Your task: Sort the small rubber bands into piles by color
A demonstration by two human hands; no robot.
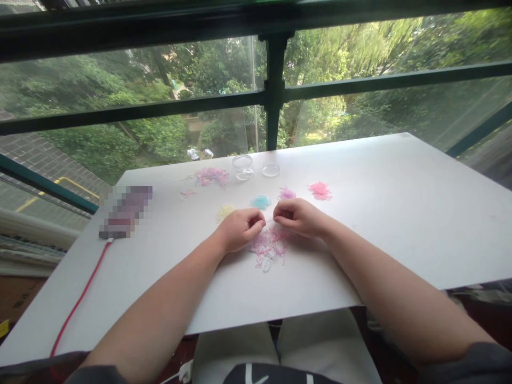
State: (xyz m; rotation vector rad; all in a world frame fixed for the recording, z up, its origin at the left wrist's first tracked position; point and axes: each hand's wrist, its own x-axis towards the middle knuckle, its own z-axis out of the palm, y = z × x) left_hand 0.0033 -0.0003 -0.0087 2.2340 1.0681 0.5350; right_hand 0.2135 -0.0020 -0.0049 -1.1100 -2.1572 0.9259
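My left hand (242, 228) and my right hand (298, 216) face each other with their fingers pinched, close together over the table. Between the fingertips runs a thin, pale rubber band (269, 219), held at both ends. Just below lies a loose pile of mixed pink and lilac rubber bands (268, 246), partly under my hands. Beyond my left hand are a yellow pile (224, 213) and a turquoise pile (261, 202) of bands. Past my right hand sit a purple pile (286, 193) and a bright pink pile (319, 190).
At the far edge of the white table (400, 229) stand a clear round jar (242, 168) and a clear lid (271, 169). Left of them lies another mixed band pile (211, 177). A blurred-out device (127, 212) with a red cable (82, 298) lies at the left.
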